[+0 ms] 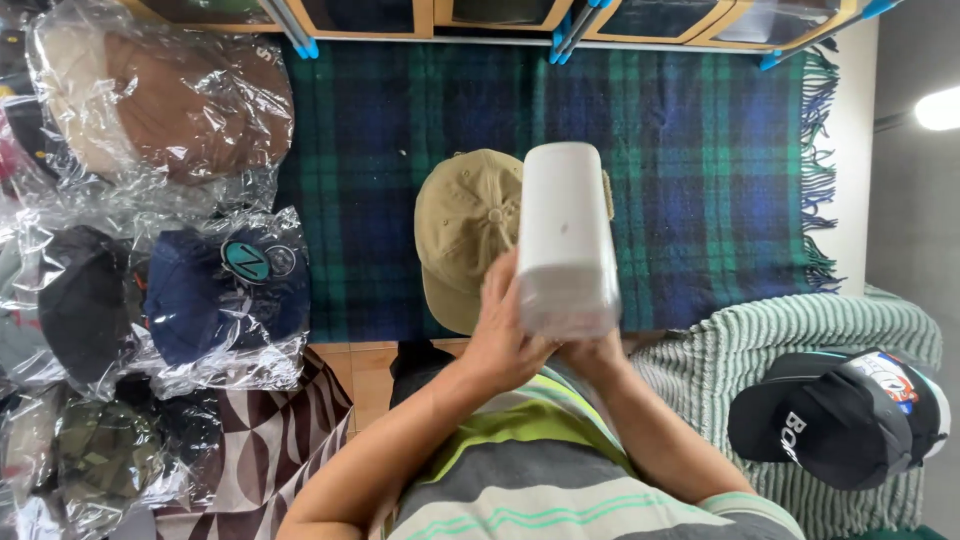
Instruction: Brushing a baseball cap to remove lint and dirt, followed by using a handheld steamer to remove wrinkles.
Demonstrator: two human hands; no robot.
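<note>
Hands are holding a white container (pixel 565 235) from below: left hand (pixel 500 335) is wrapping its lower left side with fingers curled, right hand (pixel 592 348) is gripping under its base, mostly hidden. Container is tilting away over a tan cap (pixel 465 235), which is lying on a blue-green plaid blanket (pixel 700 160). Bagged caps (pixel 220 285) are sitting well to the left; a black cap (pixel 835 420) is resting on a green towel (pixel 760 340) at right.

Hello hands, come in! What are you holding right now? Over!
Both hands, left hand and right hand, grip white box. Tan cap lies under it on plaid blanket. Nothing blocking.
</note>
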